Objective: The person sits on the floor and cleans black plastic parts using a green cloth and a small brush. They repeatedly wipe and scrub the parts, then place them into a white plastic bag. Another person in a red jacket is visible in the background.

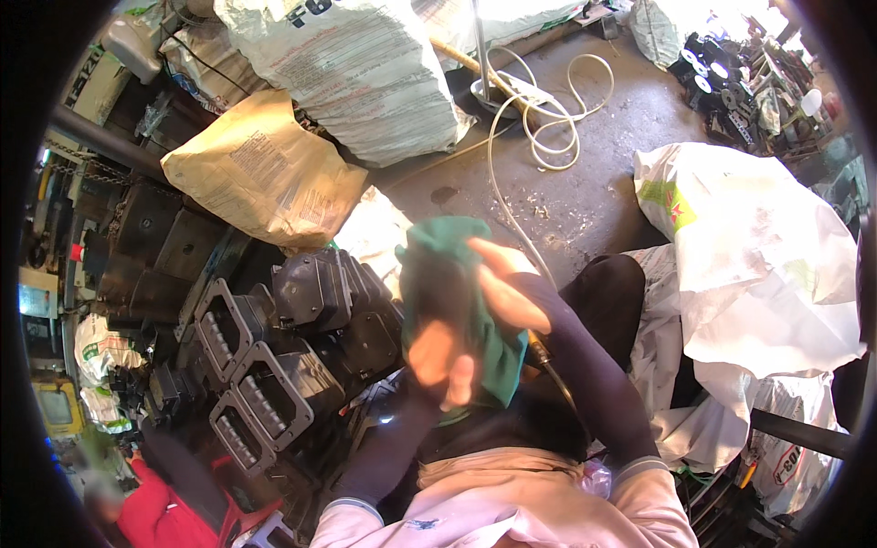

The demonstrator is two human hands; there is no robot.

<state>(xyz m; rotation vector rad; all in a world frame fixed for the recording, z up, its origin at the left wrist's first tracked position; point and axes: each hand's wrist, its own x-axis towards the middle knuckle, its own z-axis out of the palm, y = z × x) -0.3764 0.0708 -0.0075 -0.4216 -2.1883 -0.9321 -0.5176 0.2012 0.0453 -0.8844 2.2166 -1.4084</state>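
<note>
A green cloth [507,365] is bunched up in front of my chest, between my two hands. My left hand [438,358] grips its lower left part, thumb showing, somewhat smeared by motion. On the cloth's right side, my right hand [510,285] presses with bent fingers. A dark patch shows in the middle of the cloth; whether it is a part wrapped there or shadow I cannot tell. Close by my right forearm, a brass fitting [538,348] sits on a pale hose [521,224] that runs up over the floor.
Black box-shaped housings [274,393] are stacked at left. A brown paper sack [265,173] and a large white sack [356,82] stand beyond them. Another white sack [767,265] is at right, near a heap of black parts [722,87]. Lower left, a person in red [155,498] sits.
</note>
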